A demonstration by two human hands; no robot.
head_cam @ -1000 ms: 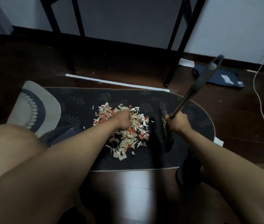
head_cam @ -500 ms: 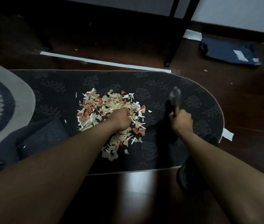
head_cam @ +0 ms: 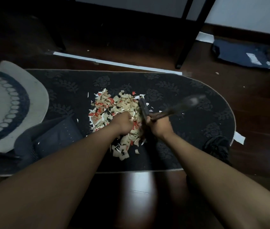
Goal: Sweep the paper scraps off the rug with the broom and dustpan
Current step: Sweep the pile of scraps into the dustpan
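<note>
Your right hand [head_cam: 160, 128] grips the broom [head_cam: 149, 113] by its handle, fingers wrapped around it, and the dark head lies against the right side of the paper scraps [head_cam: 114, 113]. Your left hand [head_cam: 122, 123] rests on the pile as a closed fist; whether it holds scraps I cannot tell. The pile sits in the middle of the rug [head_cam: 197, 123], and the dustpan [head_cam: 55, 134] lies near the rug's left end, apart from the pile. To sweep well, I think you should bring the dustpan's lip to the pile's left side, press it flat, and use short strokes toward it, so scraps do not fly. Compared with half a second ago, the broom is now pulled in against the pile and your two hands are almost touching.
</note>
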